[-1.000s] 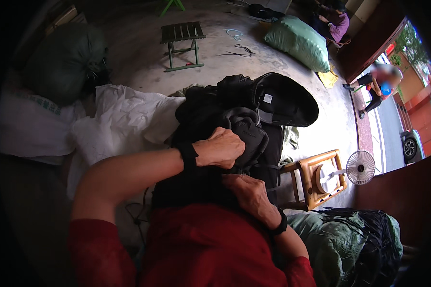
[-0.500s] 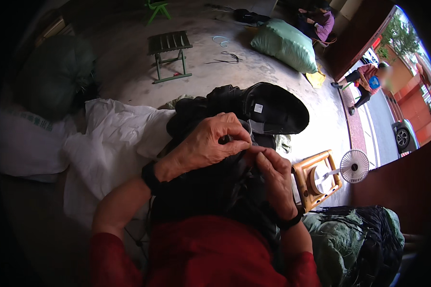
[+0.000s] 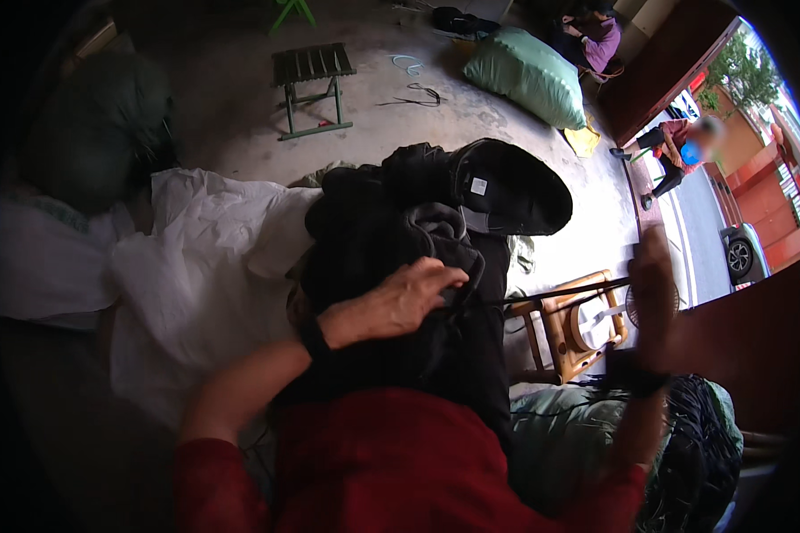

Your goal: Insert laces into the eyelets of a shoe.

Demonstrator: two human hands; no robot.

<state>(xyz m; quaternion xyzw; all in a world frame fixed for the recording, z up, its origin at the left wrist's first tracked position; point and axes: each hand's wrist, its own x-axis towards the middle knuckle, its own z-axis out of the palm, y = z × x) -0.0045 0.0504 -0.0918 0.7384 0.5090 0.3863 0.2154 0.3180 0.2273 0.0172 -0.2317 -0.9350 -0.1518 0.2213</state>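
Observation:
A bundle of black cloth (image 3: 356, 213) lies across my lap, with a dark grey fold (image 3: 436, 229) on top. At its far right side is a black, rounded, hollow piece (image 3: 520, 191) with a small white label inside; its exact kind I cannot make out. My left hand (image 3: 409, 298) is bent over the black cloth, its fingers curled onto it. A thin black cord (image 3: 551, 292) runs taut from beside those fingers to my right hand (image 3: 654, 284). That hand is raised far to the right, smeared by motion, with the cord leading into it.
White sheeting (image 3: 204, 266) spreads on the left. On the right stand a bamboo stool (image 3: 587, 355) with a small fan and a green sack (image 3: 551, 422) with black cords. Farther off are a folding stool (image 3: 311, 67), a stuffed pale green sack (image 3: 524, 75) and two seated people.
My right hand has moved from beside the left far out to the right, drawing the black cord taut. My left hand has shifted slightly down, and the grey fold now shows.

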